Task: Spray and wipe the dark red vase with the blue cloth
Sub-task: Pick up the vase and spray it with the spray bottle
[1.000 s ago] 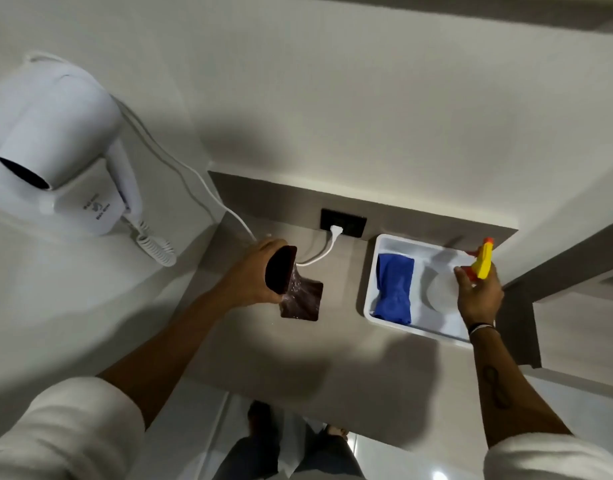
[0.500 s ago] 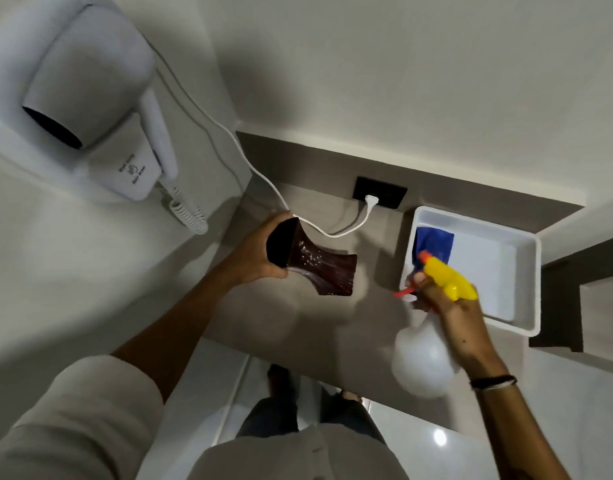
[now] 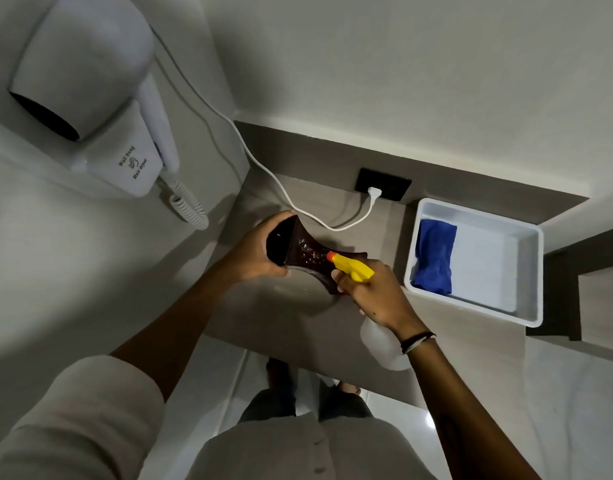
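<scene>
The counter (image 3: 291,317) runs under both hands, and a white tray (image 3: 527,271) sits on it just beyond the right hand, with the blue cloth (image 3: 435,258) bunched against its near-left wall, untouched. Between the hands, lifted off the counter, is the dark red vase (image 3: 305,252): it lies tipped onto its side, its long axis running from the left hand across to the right, mouth at the left hand and flared foot toward the right. The left hand (image 3: 253,254) is clenched around the mouth end, fingers over the rim. It looks glossy, hard and probably breakable (droplets or highlights already show on the waist), so wet it should turn slippery; the narrow waist or the rim, where fingers can hook, seem the safest holds, and it looks light enough for one hand. The right hand (image 3: 374,294) grips the spray bottle (image 3: 381,344), a finger at the trigger, the yellow nozzle (image 3: 350,268) pointing at the vase's waist from very close.
</scene>
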The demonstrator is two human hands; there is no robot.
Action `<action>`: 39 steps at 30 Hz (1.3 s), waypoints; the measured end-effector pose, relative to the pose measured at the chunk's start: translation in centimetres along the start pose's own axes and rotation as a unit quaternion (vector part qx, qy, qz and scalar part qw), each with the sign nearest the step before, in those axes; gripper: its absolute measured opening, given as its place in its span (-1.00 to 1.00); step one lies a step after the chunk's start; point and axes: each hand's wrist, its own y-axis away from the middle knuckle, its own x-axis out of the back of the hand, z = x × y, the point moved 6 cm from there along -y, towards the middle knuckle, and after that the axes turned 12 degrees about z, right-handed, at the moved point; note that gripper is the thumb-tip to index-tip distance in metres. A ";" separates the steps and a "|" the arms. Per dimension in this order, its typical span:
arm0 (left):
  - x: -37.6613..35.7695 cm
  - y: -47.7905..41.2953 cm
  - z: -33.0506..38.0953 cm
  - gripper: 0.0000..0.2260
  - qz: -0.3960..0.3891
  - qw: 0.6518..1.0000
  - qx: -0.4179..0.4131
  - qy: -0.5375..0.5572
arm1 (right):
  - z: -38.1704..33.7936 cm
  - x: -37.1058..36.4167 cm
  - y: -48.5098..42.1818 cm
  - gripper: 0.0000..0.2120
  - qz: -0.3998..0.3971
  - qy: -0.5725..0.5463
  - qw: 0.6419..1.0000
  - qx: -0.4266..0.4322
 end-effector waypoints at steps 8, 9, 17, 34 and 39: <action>0.1 0.0 0.0 0.02 0.020 0.999 0.001 -0.029 | 0.5 0.7 -0.3 -0.66 0.025 0.035 0.999 -0.023; 0.2 0.1 -0.2 -0.01 0.032 0.999 0.024 -0.022 | 0.6 0.8 -0.3 -0.67 0.031 0.037 0.999 -0.023; 0.2 0.9 -1.2 -0.16 0.114 0.965 0.221 0.087 | 1.0 1.5 0.6 -0.84 0.017 -0.011 1.000 -0.001; -0.1 2.1 -1.4 0.18 0.047 0.992 0.113 0.000 | -0.2 -0.6 -1.0 -0.86 -0.033 0.012 0.999 0.010; 0.1 1.7 -1.5 0.15 0.045 0.996 0.081 -0.013 | -0.2 -0.4 -1.3 -0.95 -0.024 0.024 0.999 0.009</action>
